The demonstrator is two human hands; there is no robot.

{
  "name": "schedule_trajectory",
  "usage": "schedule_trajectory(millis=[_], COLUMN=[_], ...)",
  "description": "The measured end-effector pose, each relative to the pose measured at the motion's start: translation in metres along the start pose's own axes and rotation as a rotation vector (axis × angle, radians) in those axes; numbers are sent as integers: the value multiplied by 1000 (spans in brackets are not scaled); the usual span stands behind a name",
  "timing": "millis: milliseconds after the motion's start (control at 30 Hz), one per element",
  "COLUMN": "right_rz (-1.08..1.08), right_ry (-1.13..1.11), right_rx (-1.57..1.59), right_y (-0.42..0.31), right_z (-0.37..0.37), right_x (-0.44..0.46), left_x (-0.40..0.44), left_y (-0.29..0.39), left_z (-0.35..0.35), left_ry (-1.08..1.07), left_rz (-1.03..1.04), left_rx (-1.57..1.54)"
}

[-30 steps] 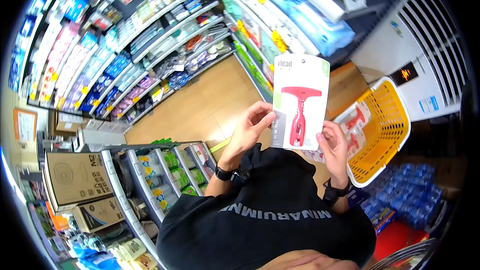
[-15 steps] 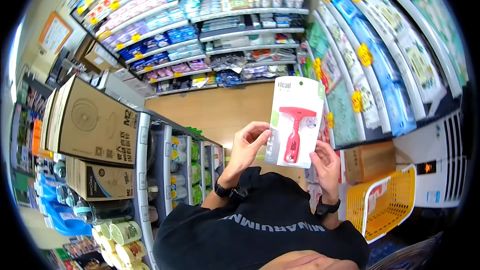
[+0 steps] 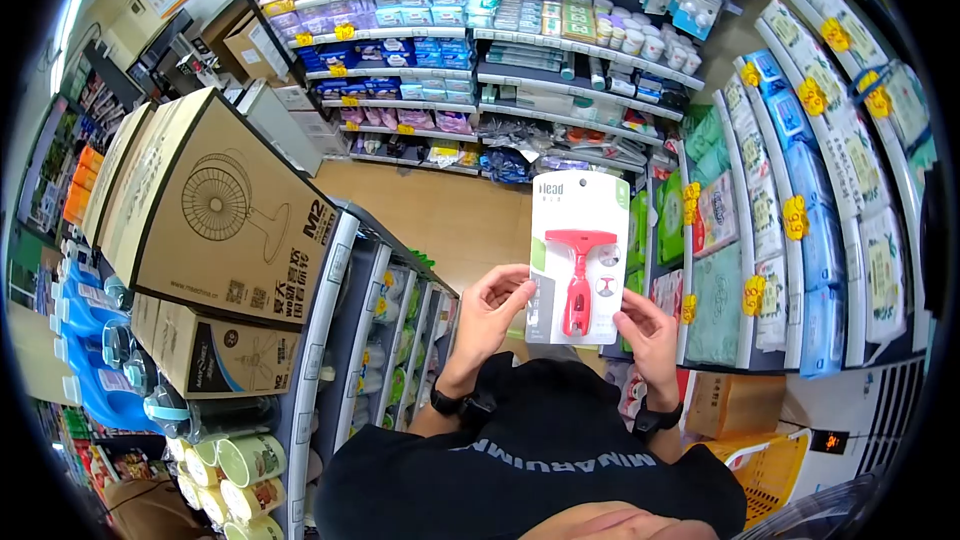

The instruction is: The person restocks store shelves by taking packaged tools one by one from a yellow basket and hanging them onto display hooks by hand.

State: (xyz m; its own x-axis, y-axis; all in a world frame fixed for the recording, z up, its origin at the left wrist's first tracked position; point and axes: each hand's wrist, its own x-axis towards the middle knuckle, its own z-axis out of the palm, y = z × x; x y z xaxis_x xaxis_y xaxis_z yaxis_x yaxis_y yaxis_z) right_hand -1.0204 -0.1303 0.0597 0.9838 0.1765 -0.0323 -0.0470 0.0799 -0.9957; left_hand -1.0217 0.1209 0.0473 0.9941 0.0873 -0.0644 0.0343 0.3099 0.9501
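Upright in front of my chest is a red squeegee (image 3: pixel 578 285), T-shaped and sealed on a white and green blister card (image 3: pixel 547 230) with a hang hole at its top. The card's left edge is pinched between the thumb and fingers of my left hand (image 3: pixel 490 318). On the opposite side, my right hand (image 3: pixel 650 338) grips the lower right edge, its thumb on the front. The fingertips behind the card are hidden. Both wrists wear black bands.
Stocked shelves (image 3: pixel 400 70) stand ahead, with packs of goods on a rack (image 3: pixel 800 190) to my right. Fan boxes (image 3: pixel 225 205) top the left shelf. A yellow basket (image 3: pixel 770 470) is at lower right, near a cardboard box (image 3: pixel 735 403). Brown floor (image 3: pixel 400 205) lies between.
My view has turned, so shelves and fan boxes sit differently. The packaged squeegee has shifted slightly left and stands straighter. Both hands keep their hold.
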Motion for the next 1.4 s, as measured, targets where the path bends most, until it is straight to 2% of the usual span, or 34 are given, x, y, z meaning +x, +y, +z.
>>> schedule_trajectory(millis=[233, 433, 633, 733, 1100, 1233, 1400], right_rz=[47, 38, -8, -25, -44, -62, 47], right_ry=[-126, -174, -155, -117, -112, -160, -241], right_rx=[-28, 19, 47, 21, 160, 100, 152], right_y=[8, 6, -1, 3, 13, 24, 16], right_z=[-3, -11, -25, -39, -52, -48, -25], right_x=[74, 162, 249, 286, 351, 380, 421], left_x=[49, 125, 213, 253, 329, 352, 392], left_y=[-5, 3, 12, 5, -8, -5, 1], left_z=[-11, -6, 7, 17, 26, 16, -14], left_ry=[96, 137, 134, 122, 126, 155, 169], left_rz=[50, 83, 120, 117, 88, 100, 135], left_rx=[-11, 22, 92, 32, 52, 78, 70])
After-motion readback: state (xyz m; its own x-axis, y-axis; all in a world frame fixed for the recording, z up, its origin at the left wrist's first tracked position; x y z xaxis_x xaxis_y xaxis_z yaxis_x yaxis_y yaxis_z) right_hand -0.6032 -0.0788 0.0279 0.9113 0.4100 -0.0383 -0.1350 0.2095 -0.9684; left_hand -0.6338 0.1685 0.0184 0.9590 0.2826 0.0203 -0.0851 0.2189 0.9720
